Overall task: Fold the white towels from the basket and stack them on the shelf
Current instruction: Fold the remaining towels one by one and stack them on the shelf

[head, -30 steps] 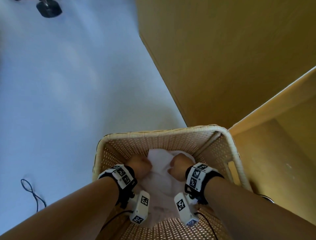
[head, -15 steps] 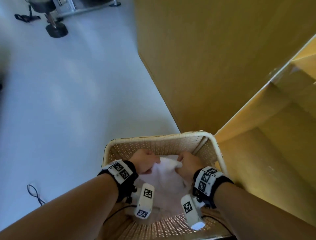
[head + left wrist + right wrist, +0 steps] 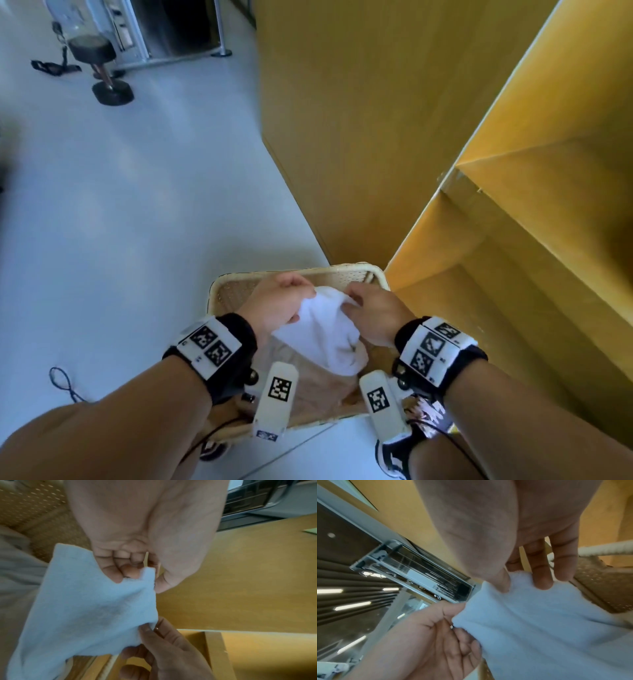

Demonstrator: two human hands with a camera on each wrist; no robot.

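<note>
A white towel [image 3: 327, 329] hangs above the woven basket [image 3: 233, 286], held up by both hands. My left hand [image 3: 279, 301] pinches its upper left edge with curled fingers and thumb. My right hand [image 3: 371, 313] pinches the upper right edge. In the left wrist view the left hand [image 3: 137, 572] grips the towel [image 3: 82, 615], with the right hand's fingers [image 3: 154, 632] below. In the right wrist view the right hand [image 3: 518, 582] pinches the towel [image 3: 539, 622] between thumb and fingers, and the left hand [image 3: 453, 628] holds its corner. The yellow wooden shelf [image 3: 513, 257] stands to the right.
More pale cloth [image 3: 308, 387] lies in the basket under the towel. A yellow cabinet side [image 3: 359, 120] rises behind the basket. On the grey floor are a black stool [image 3: 99, 65] at far left, a cable [image 3: 65, 383], and my shoes [image 3: 394, 452] beside the basket.
Both hands have risen out of the basket with the white towel in them. The view has tilted up, so more floor and shelf show.
</note>
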